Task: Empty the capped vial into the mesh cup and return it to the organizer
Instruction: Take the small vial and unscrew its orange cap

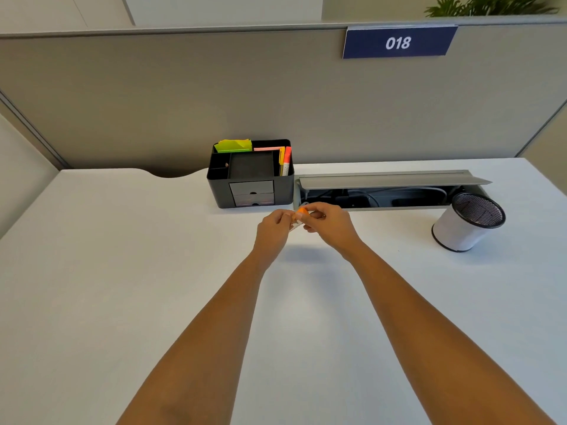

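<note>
Both hands meet above the white desk, just in front of the black organizer (250, 174). My left hand (273, 230) grips the body of a small clear vial (295, 224). My right hand (329, 222) pinches the vial's orange cap (302, 213) with its fingertips. Most of the vial is hidden by my fingers, so its contents cannot be made out. The mesh cup (468, 222), black mesh with a white sleeve, stands at the right of the desk, well apart from both hands.
The organizer holds green sticky notes (234, 145), an orange marker (287, 161) and two small drawers. An open grey cable tray (389, 191) runs behind my hands. A grey partition with a blue "018" sign (399, 42) closes the back.
</note>
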